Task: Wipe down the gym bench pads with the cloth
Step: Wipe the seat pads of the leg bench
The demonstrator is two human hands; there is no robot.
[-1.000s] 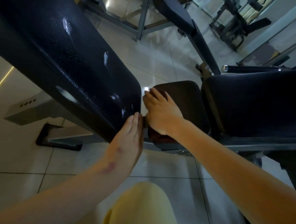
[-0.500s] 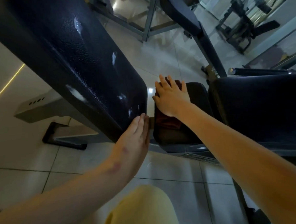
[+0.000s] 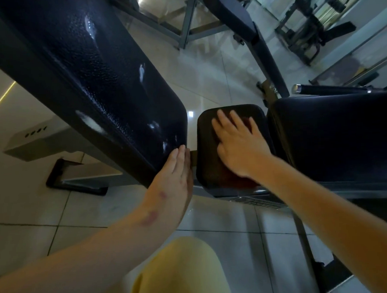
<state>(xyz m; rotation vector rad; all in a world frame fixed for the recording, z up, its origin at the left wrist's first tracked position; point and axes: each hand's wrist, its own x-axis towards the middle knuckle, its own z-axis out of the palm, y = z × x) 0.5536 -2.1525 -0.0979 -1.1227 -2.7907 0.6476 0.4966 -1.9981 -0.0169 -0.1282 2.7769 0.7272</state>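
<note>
A long black back pad (image 3: 90, 80) slants from the upper left down to the centre. My left hand (image 3: 174, 176) rests flat against its lower end, fingers straight. Just to the right lies a small dark seat pad (image 3: 208, 154). My right hand (image 3: 239, 141) presses flat on that pad with fingers spread. Under the palm a dark reddish cloth (image 3: 239, 179) peeks out, mostly hidden. Another wide black pad (image 3: 335, 139) sits to the right of the small one.
The pale tiled floor (image 3: 36, 239) lies below. The bench's grey steel base (image 3: 60, 140) and black foot (image 3: 75, 184) are on the left. My knee in yellow fabric (image 3: 181, 274) is at the bottom. Other gym machines (image 3: 309, 28) stand at the back.
My right hand slid the cloth from the seat pad's near left edge up and across toward its middle, fingers now spread. My left hand stayed against the back pad's end.
</note>
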